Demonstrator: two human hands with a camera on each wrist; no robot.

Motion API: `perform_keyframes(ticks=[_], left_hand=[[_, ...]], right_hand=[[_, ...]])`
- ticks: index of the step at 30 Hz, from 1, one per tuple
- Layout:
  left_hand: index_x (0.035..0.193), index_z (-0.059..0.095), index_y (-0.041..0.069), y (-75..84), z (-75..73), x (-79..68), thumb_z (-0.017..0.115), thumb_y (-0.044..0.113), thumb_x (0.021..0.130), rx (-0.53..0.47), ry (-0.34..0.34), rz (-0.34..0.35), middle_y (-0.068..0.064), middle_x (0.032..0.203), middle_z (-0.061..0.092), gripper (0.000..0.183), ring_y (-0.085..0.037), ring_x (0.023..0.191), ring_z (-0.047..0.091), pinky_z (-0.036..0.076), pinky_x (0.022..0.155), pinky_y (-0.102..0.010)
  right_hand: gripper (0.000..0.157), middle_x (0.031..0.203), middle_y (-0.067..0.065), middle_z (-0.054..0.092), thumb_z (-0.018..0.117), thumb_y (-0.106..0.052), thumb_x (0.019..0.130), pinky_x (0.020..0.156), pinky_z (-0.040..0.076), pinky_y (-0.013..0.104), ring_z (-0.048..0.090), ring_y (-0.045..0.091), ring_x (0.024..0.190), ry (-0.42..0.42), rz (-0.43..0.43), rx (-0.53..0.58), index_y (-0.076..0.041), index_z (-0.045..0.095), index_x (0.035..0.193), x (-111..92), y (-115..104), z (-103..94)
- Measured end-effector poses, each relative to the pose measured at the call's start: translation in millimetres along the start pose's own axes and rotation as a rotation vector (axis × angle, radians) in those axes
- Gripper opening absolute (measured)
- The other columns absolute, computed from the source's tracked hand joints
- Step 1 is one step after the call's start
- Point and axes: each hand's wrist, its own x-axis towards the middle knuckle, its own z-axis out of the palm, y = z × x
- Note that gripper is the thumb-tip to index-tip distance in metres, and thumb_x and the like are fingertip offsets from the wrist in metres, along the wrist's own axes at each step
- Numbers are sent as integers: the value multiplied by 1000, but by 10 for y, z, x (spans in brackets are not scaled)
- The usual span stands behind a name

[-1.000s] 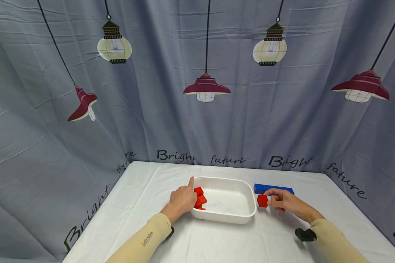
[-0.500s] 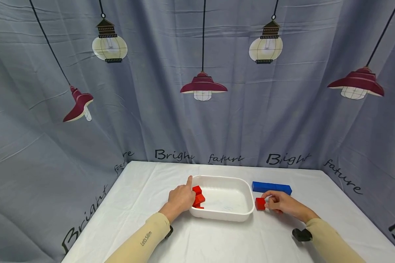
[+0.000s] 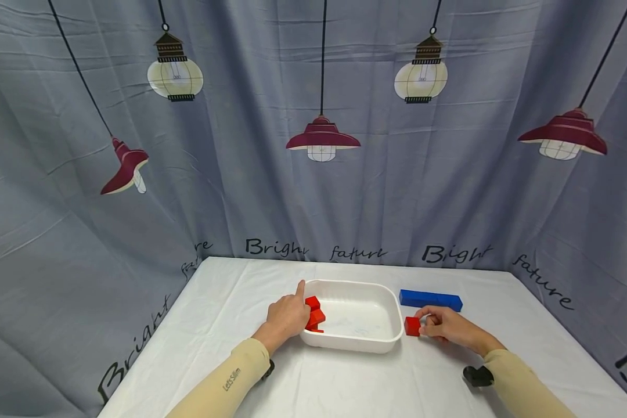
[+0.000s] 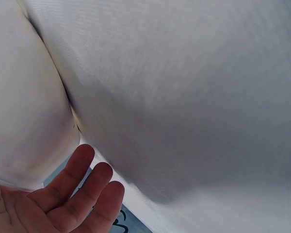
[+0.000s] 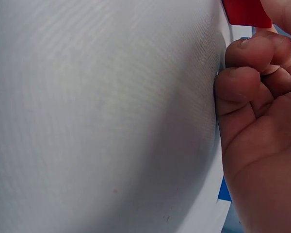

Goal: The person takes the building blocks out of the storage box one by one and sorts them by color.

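A white plastic tray point(image 3: 355, 342) stands mid-table, with several red blocks point(image 3: 315, 316) gathered at its left end. My left hand point(image 3: 288, 314) rests over the left rim, index finger straight along it. In the left wrist view the other fingers point(image 4: 77, 199) lie loosely extended beside the tray's outer wall point(image 4: 34, 107); the thumb is hidden. Just right of the tray, my right hand point(image 3: 449, 326) pinches a red cube point(image 3: 412, 326) between thumb and index finger, down at the tabletop. Its remaining fingers point(image 5: 237, 85) are curled against the cloth in the right wrist view.
Behind the right hand lies a long blue bar point(image 3: 431, 299), close to the tray's right end. A white cloth point(image 3: 345, 383) covers the table. A grey curtain point(image 3: 261, 191) printed with lamps hangs behind the far edge.
My right hand has lowered the red cube toward the tabletop and slightly nearer to me. The left hand keeps its place on the tray; the head view has shifted slightly.
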Motion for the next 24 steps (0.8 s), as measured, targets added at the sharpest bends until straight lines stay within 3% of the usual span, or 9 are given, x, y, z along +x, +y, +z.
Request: perform_keyframes(ticks=[24], left_hand=[[159, 30, 14, -7, 30, 5, 55, 29, 98, -4, 6, -4, -10, 119, 69, 67, -25, 97, 63, 54, 87, -49]], right_hand=[[52, 74, 3, 52, 75, -23, 89, 56, 41, 27, 50, 18, 64, -2, 24, 52, -1, 55, 132, -2, -25, 2]])
